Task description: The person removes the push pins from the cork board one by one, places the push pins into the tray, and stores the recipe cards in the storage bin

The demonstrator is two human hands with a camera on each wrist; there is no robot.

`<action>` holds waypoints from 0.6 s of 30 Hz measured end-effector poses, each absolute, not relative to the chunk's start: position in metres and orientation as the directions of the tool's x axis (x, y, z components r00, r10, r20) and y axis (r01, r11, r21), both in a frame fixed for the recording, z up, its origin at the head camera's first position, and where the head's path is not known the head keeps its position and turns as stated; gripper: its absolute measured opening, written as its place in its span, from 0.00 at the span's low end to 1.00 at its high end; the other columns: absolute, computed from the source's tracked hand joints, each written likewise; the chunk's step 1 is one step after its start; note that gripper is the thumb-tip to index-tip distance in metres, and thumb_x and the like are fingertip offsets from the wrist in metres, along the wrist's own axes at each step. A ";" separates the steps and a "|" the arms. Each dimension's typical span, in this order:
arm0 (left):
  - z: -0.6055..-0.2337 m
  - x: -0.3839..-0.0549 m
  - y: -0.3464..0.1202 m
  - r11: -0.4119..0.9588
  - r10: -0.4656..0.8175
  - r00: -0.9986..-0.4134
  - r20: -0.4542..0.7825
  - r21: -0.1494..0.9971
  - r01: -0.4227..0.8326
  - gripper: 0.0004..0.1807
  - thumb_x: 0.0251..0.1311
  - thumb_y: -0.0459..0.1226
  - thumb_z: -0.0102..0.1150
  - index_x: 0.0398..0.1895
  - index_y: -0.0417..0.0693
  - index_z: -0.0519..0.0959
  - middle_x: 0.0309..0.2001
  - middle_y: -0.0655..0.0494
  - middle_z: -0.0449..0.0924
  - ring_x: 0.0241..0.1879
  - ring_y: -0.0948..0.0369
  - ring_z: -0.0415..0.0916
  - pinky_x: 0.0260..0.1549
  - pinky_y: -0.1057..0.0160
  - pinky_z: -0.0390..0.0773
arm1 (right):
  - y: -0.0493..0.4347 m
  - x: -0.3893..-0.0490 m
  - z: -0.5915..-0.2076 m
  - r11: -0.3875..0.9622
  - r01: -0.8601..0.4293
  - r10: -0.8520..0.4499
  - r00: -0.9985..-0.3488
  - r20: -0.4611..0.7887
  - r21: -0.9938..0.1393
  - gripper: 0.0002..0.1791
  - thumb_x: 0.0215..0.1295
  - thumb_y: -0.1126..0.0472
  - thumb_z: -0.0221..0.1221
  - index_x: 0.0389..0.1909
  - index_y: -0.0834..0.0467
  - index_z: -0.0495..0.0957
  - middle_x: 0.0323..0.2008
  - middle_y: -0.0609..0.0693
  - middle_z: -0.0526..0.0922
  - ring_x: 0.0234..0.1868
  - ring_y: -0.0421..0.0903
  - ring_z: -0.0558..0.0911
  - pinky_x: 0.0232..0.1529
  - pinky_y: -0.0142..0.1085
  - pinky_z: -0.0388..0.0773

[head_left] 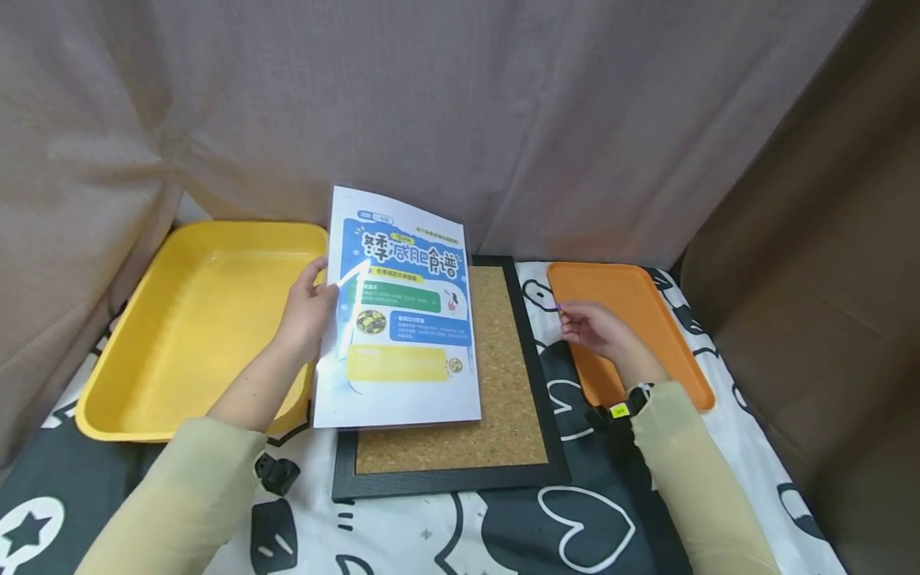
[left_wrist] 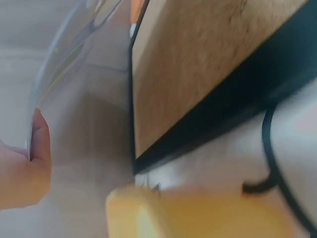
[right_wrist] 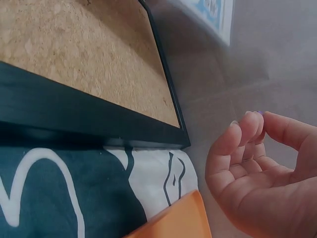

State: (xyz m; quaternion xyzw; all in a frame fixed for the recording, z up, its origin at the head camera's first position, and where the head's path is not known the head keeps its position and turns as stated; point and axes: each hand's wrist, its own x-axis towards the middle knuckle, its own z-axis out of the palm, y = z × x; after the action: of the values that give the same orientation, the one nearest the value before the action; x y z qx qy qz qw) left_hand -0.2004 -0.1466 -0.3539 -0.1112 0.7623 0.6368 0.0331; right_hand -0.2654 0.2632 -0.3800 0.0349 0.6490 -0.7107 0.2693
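Observation:
My left hand (head_left: 305, 307) grips the left edge of a printed paper sheet (head_left: 402, 319) with blue, green and yellow panels, thumb in front. The sheet is raised and slightly curved over a black-framed cork board (head_left: 506, 383), covering much of its left side. In the left wrist view, the thumb (left_wrist: 40, 136) presses on the sheet's glossy edge. My right hand (head_left: 592, 331) is above the orange tray (head_left: 647, 319), to the right of the board. Its thumb and fingertips pinch a tiny purple object (right_wrist: 260, 113), mostly hidden; its kind cannot be made out.
A deep yellow tray (head_left: 194, 319) stands on the left, close beside the board. Black-and-white patterned cloth (head_left: 424, 531) covers the table. A grey-brown curtain (head_left: 431, 104) hangs behind, and brown fabric (head_left: 812, 263) slopes along the right side.

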 end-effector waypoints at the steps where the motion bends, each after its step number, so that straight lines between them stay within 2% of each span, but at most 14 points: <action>1: -0.350 -0.199 -0.152 0.162 -0.126 -0.975 -0.184 0.966 -0.203 0.29 0.71 0.38 0.31 0.74 0.59 0.46 0.59 0.41 0.68 0.45 0.58 0.75 0.39 0.68 0.78 | 0.265 -0.265 -0.380 -0.017 0.429 -0.341 -0.852 -0.398 -0.903 0.22 0.73 0.64 0.40 0.24 0.52 0.80 0.20 0.44 0.79 0.24 0.38 0.77 0.33 0.27 0.79; 7: -0.331 -0.193 -0.186 0.189 -0.107 -0.986 -0.128 0.971 -0.147 0.29 0.72 0.39 0.31 0.74 0.60 0.44 0.60 0.42 0.66 0.40 0.69 0.75 0.38 0.74 0.77 | 0.271 -0.264 -0.381 -0.024 0.422 -0.336 -0.857 -0.390 -0.906 0.23 0.73 0.64 0.39 0.24 0.52 0.79 0.20 0.44 0.80 0.24 0.38 0.78 0.34 0.28 0.79; 14: -0.317 -0.193 -0.228 0.219 -0.163 -0.982 -0.098 0.967 -0.133 0.28 0.72 0.41 0.32 0.74 0.63 0.46 0.50 0.58 0.69 0.36 0.76 0.75 0.35 0.77 0.77 | 0.275 -0.262 -0.382 0.021 0.416 -0.293 -0.867 -0.403 -0.909 0.22 0.73 0.63 0.41 0.23 0.50 0.79 0.20 0.42 0.80 0.23 0.37 0.77 0.33 0.27 0.78; 16: -0.315 -0.193 -0.240 0.257 -0.188 -0.978 -0.092 0.956 -0.140 0.28 0.72 0.43 0.32 0.73 0.66 0.45 0.51 0.58 0.69 0.37 0.76 0.74 0.36 0.77 0.77 | 0.276 -0.262 -0.382 0.026 0.415 -0.287 -0.868 -0.405 -0.909 0.21 0.73 0.62 0.41 0.23 0.50 0.79 0.20 0.42 0.80 0.23 0.37 0.77 0.33 0.27 0.79; 18: -0.312 -0.192 -0.250 0.310 -0.217 -0.972 -0.087 0.938 -0.153 0.28 0.72 0.45 0.30 0.73 0.68 0.43 0.57 0.54 0.67 0.43 0.74 0.73 0.42 0.76 0.76 | 0.277 -0.261 -0.383 0.030 0.417 -0.278 -0.869 -0.408 -0.908 0.21 0.73 0.62 0.42 0.23 0.51 0.79 0.20 0.42 0.80 0.23 0.37 0.77 0.33 0.27 0.79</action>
State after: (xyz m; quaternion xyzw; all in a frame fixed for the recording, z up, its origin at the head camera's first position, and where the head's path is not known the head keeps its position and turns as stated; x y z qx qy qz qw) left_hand -0.1920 -0.2504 -0.3120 -0.1143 0.8089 0.5760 -0.0274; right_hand -0.2612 0.2774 -0.3831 0.0515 0.6726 -0.6944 0.2504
